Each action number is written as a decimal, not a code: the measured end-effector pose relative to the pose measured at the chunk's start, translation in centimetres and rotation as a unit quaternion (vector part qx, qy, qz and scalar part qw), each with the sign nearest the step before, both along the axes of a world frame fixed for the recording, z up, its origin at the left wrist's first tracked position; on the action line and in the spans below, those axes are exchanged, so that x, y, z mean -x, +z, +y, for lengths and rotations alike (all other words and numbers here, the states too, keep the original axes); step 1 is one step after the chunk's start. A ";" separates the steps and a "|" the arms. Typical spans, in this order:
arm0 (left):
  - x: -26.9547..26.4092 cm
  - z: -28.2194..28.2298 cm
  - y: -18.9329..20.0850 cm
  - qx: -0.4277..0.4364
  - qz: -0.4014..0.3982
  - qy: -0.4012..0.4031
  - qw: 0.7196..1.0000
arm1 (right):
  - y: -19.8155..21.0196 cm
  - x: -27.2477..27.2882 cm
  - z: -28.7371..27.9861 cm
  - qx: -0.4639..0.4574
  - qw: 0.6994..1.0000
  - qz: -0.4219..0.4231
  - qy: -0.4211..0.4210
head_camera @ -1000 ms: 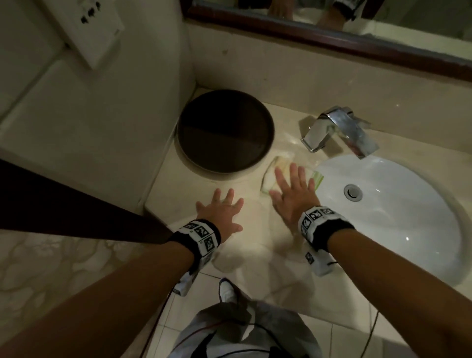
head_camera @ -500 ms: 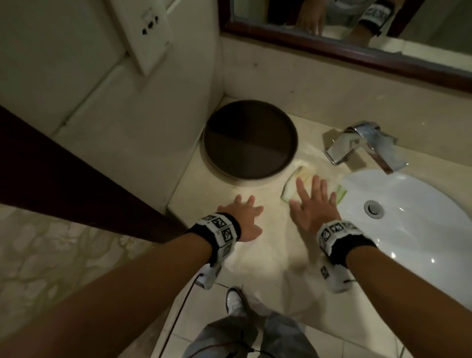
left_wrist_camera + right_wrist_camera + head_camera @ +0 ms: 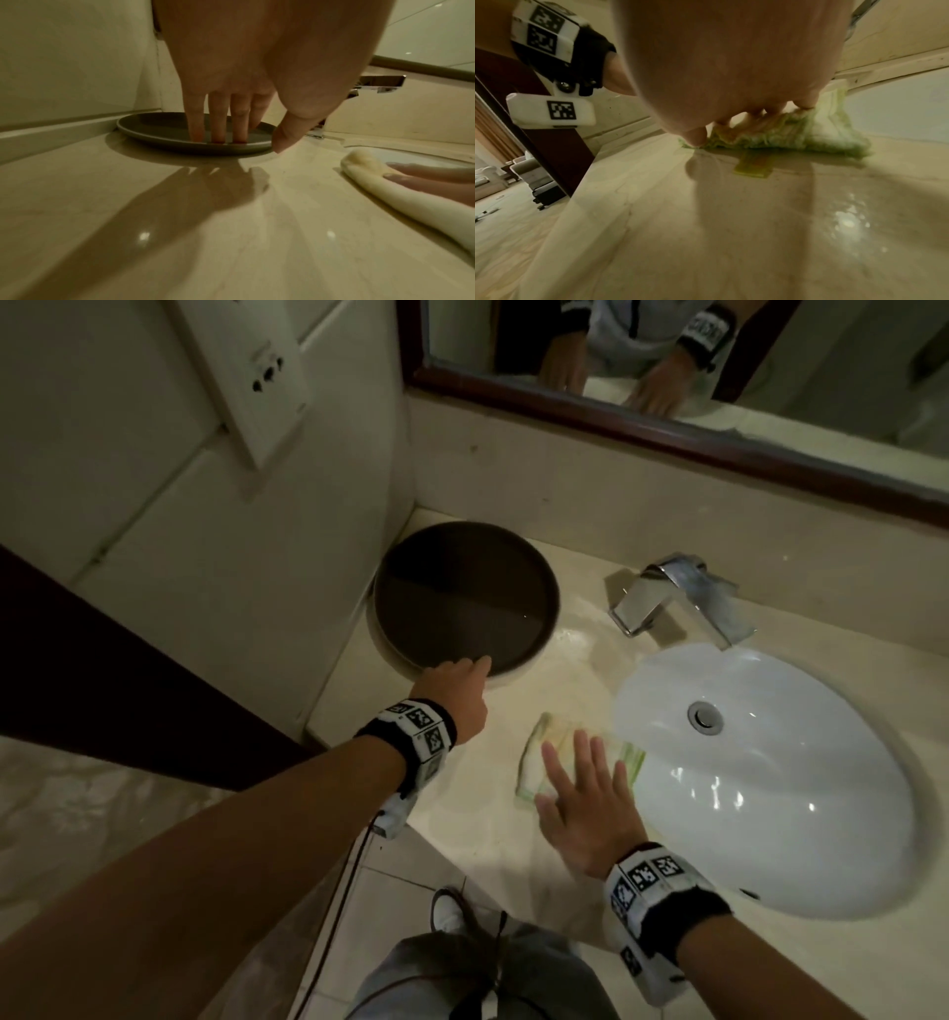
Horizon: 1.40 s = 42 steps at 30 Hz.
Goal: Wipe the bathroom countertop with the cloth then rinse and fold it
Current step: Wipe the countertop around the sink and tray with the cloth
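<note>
I see the beige countertop [image 3: 513, 845] filling most of my head view, glossy and wet-looking in the right wrist picture. Set into it on my right is the white oval sink [image 3: 770, 788], with a round metal drain [image 3: 705, 717] in its bowl. Above the back wall runs a mirror [image 3: 770, 377] in a dark wooden frame, reflecting both my arms. In the left back corner sits a round dark plate [image 3: 462, 603], its far rim close to the wall. A chrome faucet [image 3: 678, 598] stands behind the sink, its spout reaching over the basin edge. On the left wall I make out a white socket panel [image 3: 257, 377].

My left hand [image 3: 454, 693] reaches to the plate's near rim; from the left wrist camera its fingers [image 3: 218, 121] are straight and point down onto the plate, the thumb lowered just beside the rim, gripping nothing. My right hand [image 3: 585, 803] lies flat with spread, straight fingers pressing on the cloth [image 3: 539, 752]. That cloth, pale with green stripes and folded, lies on the countertop just beside the sink's left edge, between plate and basin
</note>
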State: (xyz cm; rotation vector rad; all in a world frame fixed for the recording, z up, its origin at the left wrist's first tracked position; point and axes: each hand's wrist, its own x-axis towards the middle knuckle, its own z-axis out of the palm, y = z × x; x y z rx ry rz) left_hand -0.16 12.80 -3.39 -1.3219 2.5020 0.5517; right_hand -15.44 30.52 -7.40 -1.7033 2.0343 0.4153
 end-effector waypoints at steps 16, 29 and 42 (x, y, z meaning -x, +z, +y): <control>-5.0 9.5 -0.4 -0.083 -0.027 0.009 0.996 | -0.9 0.4 0.3 0.028 1.000 -0.001 0.010; -6.8 11.8 1.3 -0.172 -0.044 0.026 0.984 | -2.0 2.0 -0.7 0.091 0.989 -0.030 0.113; -5.4 4.3 -1.6 -0.157 -0.109 0.152 0.970 | -1.1 4.7 -8.9 0.065 0.991 -0.030 0.111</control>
